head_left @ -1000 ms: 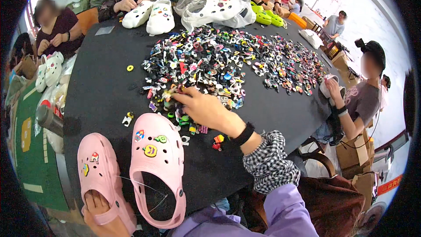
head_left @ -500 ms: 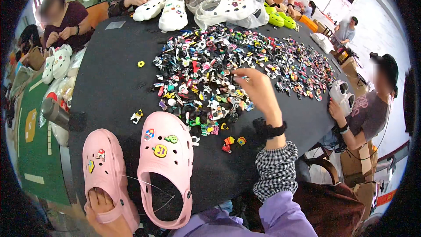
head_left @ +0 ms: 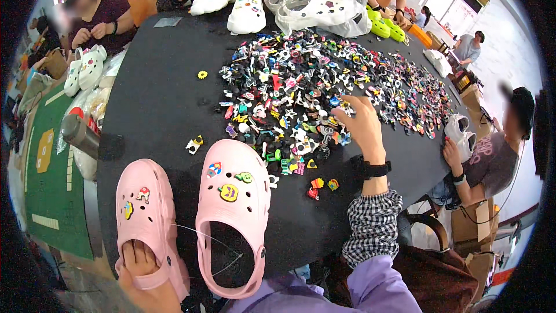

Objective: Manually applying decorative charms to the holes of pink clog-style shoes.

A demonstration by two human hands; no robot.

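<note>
My left hand [head_left: 139,261] reaches into the heel opening of a pink clog [head_left: 145,174], its fingers inside and the strap across them, holding it. That clog bears a red-and-white mushroom charm [head_left: 143,195] and a yellow-and-blue one [head_left: 128,210]. Beside it lies a second pink clog [head_left: 231,162], joined to it by a clear thread, with a pumpkin charm [head_left: 228,192], a green charm [head_left: 244,178] and a multicoloured one [head_left: 214,169]. My right hand [head_left: 364,127] hovers at the near edge of a heap of shoe charms [head_left: 289,93], thumb and forefinger apart beside a blue charm.
Several loose charms [head_left: 317,184] lie near my right wrist, a few more [head_left: 194,144] left of the heap. White clogs [head_left: 247,11], bagged clogs [head_left: 318,11] and lime clogs [head_left: 379,24] stand at the far edge. Co-workers sit around the black table [head_left: 156,93]. A metal flask [head_left: 80,133] stands left.
The view has shifted, so the table and clogs sit slightly differently in it. My right hand has moved a little along the heap's near edge. My left hand stays in the clog.
</note>
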